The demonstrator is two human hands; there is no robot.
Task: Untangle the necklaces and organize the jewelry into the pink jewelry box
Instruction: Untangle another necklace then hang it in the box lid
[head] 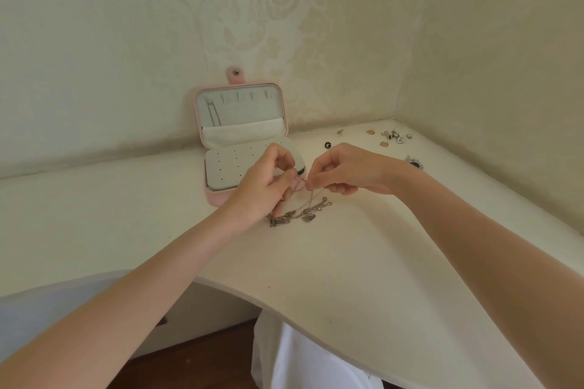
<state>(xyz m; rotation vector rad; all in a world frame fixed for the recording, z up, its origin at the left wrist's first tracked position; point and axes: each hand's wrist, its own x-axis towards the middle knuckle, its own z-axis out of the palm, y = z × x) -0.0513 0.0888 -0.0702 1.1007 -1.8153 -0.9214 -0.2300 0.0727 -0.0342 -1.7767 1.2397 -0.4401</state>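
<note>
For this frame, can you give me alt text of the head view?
Both hands, left hand and right hand, pinch tangled thin metal necklaces above a cream table. An open pink jewelry box stands behind; small loose earrings and charms lie far right.

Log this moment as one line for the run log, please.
step: untangling | left hand and right hand: pinching necklaces | pink jewelry box: open | loose jewelry: on table

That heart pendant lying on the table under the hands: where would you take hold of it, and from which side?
Probably by its edges, pinched from straight above. The heart pendant seems to lie flat on the table, so only its rim offers a grip. Chains run off it toward both hands, left hand and right hand, so coming from the near side, toward the person, looks least likely to snag them.
</note>
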